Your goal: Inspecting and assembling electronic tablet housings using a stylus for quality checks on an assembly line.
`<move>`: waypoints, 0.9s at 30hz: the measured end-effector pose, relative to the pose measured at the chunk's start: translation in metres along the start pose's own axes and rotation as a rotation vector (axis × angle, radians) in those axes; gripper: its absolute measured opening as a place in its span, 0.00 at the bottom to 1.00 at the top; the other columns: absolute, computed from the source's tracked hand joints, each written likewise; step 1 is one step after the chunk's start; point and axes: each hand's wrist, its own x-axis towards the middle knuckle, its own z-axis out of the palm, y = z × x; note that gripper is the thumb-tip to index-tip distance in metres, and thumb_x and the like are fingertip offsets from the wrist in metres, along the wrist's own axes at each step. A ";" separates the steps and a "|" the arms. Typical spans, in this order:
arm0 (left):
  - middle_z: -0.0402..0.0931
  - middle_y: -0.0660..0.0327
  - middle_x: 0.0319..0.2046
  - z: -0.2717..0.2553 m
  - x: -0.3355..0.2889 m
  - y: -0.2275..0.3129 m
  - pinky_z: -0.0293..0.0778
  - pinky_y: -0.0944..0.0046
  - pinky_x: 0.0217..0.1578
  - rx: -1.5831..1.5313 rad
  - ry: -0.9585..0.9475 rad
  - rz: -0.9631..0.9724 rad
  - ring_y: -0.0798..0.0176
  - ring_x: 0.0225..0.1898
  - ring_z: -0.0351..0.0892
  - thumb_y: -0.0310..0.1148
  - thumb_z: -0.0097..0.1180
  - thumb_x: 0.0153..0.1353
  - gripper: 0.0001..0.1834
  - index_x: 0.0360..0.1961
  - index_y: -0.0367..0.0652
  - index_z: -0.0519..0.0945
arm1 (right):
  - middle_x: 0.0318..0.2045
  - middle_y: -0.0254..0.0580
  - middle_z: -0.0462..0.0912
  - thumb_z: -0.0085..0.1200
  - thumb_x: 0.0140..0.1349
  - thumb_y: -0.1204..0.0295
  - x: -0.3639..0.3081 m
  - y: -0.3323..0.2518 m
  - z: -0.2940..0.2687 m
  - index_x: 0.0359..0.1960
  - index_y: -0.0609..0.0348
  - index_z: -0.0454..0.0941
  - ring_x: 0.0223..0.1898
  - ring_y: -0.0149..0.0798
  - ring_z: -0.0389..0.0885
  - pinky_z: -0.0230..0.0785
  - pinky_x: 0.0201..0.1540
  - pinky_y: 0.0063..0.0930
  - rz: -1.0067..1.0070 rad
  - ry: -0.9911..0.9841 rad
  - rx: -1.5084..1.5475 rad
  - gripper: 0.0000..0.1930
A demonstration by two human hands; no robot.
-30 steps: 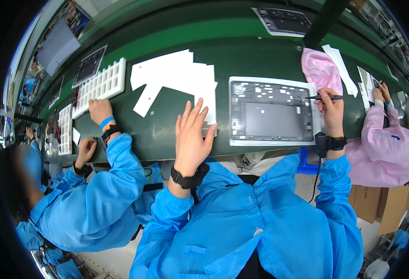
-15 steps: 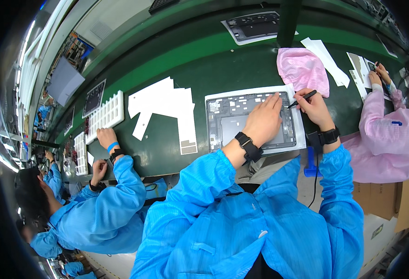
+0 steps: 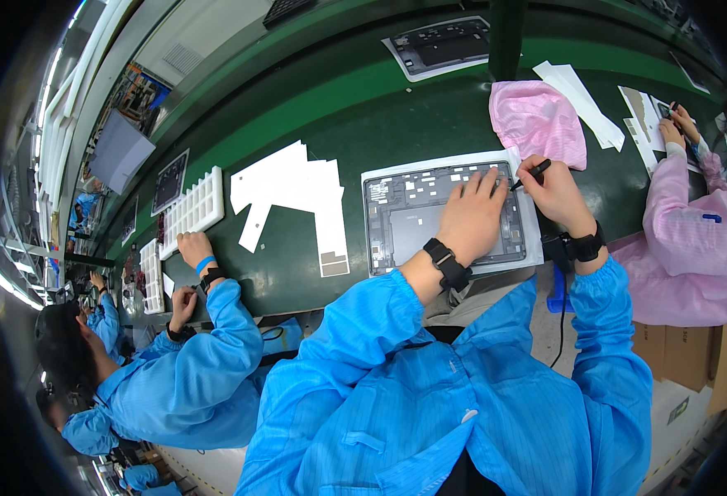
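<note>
A grey tablet housing (image 3: pixel 417 234) with small white pieces stuck inside lies on a white sheet (image 3: pixel 531 217) at the table's front edge. My left hand (image 3: pixel 469 221) rests palm down over its right part, fingers stretched and somewhat spread. In my right hand (image 3: pixel 555 197) is a slim black pen-like tool (image 3: pixel 537 170), pinched between the fingers. Its tip points down and left at the housing's upper right edge, close to my left fingertips. Whether the tip touches the housing I cannot tell.
White cut sheets (image 3: pixel 285 186) lie left of the housing, beside white compartment trays (image 3: pixel 194 213). A pink cloth (image 3: pixel 537 124) lies behind my right hand, near a green post (image 3: pixel 508 41). Co-workers sit on both sides. Another housing (image 3: pixel 438 45) is at the back.
My left fingers have spread a little. My right hand has shifted slightly, and the tool's angle has changed a little. The whole view has moved slightly.
</note>
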 end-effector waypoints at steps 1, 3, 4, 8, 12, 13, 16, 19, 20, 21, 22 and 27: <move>0.63 0.51 0.64 0.000 0.001 0.002 0.62 0.48 0.62 0.000 0.000 -0.001 0.48 0.65 0.63 0.32 0.50 0.58 0.28 0.61 0.38 0.68 | 0.22 0.52 0.79 0.52 0.60 0.74 0.000 0.000 0.000 0.32 0.69 0.76 0.24 0.42 0.79 0.69 0.31 0.33 -0.005 -0.001 -0.020 0.08; 0.62 0.52 0.65 -0.001 0.001 0.006 0.60 0.45 0.62 0.081 -0.008 0.034 0.49 0.67 0.59 0.30 0.48 0.57 0.28 0.61 0.38 0.69 | 0.21 0.52 0.79 0.53 0.60 0.74 0.000 -0.004 -0.001 0.32 0.69 0.76 0.23 0.42 0.78 0.69 0.30 0.33 -0.006 0.004 -0.037 0.08; 0.62 0.52 0.65 0.002 0.001 0.006 0.60 0.45 0.62 0.082 -0.005 0.030 0.49 0.67 0.59 0.30 0.48 0.57 0.28 0.61 0.38 0.69 | 0.21 0.52 0.79 0.53 0.60 0.74 0.001 -0.006 -0.001 0.32 0.69 0.76 0.23 0.42 0.78 0.69 0.30 0.33 -0.008 0.010 -0.053 0.08; 0.62 0.54 0.65 0.008 0.005 0.011 0.58 0.45 0.62 0.195 -0.012 0.029 0.50 0.68 0.56 0.32 0.46 0.59 0.26 0.60 0.38 0.71 | 0.19 0.51 0.78 0.53 0.60 0.73 -0.001 -0.008 0.003 0.32 0.69 0.76 0.22 0.40 0.77 0.68 0.29 0.33 0.008 0.006 -0.038 0.08; 0.59 0.55 0.67 -0.005 0.015 0.026 0.54 0.42 0.64 0.295 -0.122 0.023 0.50 0.70 0.52 0.36 0.45 0.62 0.25 0.57 0.36 0.74 | 0.18 0.41 0.78 0.52 0.63 0.72 -0.010 0.006 0.004 0.32 0.67 0.78 0.20 0.28 0.73 0.63 0.24 0.24 0.076 0.232 0.125 0.08; 0.58 0.55 0.67 -0.005 0.014 0.027 0.53 0.42 0.64 0.282 -0.128 0.017 0.50 0.70 0.51 0.36 0.45 0.62 0.25 0.57 0.35 0.74 | 0.18 0.37 0.78 0.52 0.64 0.72 -0.013 0.009 0.005 0.31 0.65 0.79 0.19 0.24 0.71 0.61 0.23 0.20 0.146 0.392 0.292 0.09; 0.55 0.54 0.69 -0.006 0.004 0.027 0.52 0.39 0.64 0.239 -0.093 -0.019 0.48 0.71 0.49 0.36 0.46 0.61 0.26 0.59 0.36 0.72 | 0.18 0.32 0.78 0.50 0.68 0.70 -0.024 0.016 0.003 0.30 0.60 0.78 0.17 0.20 0.66 0.55 0.19 0.14 0.228 0.501 0.517 0.10; 0.53 0.52 0.70 -0.001 -0.002 0.024 0.50 0.37 0.64 0.134 -0.081 -0.061 0.45 0.71 0.48 0.35 0.48 0.59 0.29 0.62 0.39 0.68 | 0.20 0.33 0.79 0.49 0.69 0.67 -0.032 0.024 0.008 0.32 0.61 0.77 0.18 0.20 0.69 0.57 0.20 0.13 0.259 0.437 0.546 0.11; 0.52 0.52 0.70 0.000 -0.002 0.021 0.50 0.36 0.64 0.098 -0.071 -0.064 0.45 0.71 0.47 0.34 0.49 0.57 0.30 0.62 0.39 0.68 | 0.21 0.34 0.80 0.48 0.70 0.66 -0.032 0.024 0.011 0.33 0.62 0.78 0.19 0.21 0.71 0.58 0.22 0.13 0.258 0.400 0.547 0.12; 0.51 0.52 0.70 -0.004 -0.004 0.020 0.50 0.35 0.64 0.059 -0.063 -0.068 0.44 0.72 0.45 0.33 0.51 0.56 0.31 0.63 0.39 0.68 | 0.21 0.34 0.80 0.48 0.70 0.66 -0.032 0.020 0.016 0.33 0.62 0.78 0.19 0.21 0.71 0.58 0.22 0.13 0.256 0.388 0.551 0.12; 0.59 0.45 0.65 -0.017 -0.010 0.022 0.56 0.38 0.62 -0.018 0.097 -0.055 0.41 0.67 0.55 0.31 0.52 0.55 0.29 0.60 0.36 0.69 | 0.23 0.36 0.80 0.48 0.70 0.65 -0.033 0.015 0.016 0.34 0.63 0.78 0.22 0.22 0.73 0.60 0.23 0.14 0.235 0.398 0.507 0.13; 0.74 0.47 0.38 -0.066 -0.066 -0.034 0.79 0.53 0.37 0.055 0.068 -0.758 0.48 0.39 0.78 0.30 0.52 0.56 0.11 0.37 0.34 0.72 | 0.35 0.42 0.83 0.47 0.70 0.69 -0.058 -0.003 0.028 0.44 0.65 0.77 0.36 0.33 0.80 0.70 0.39 0.23 0.081 0.370 0.217 0.12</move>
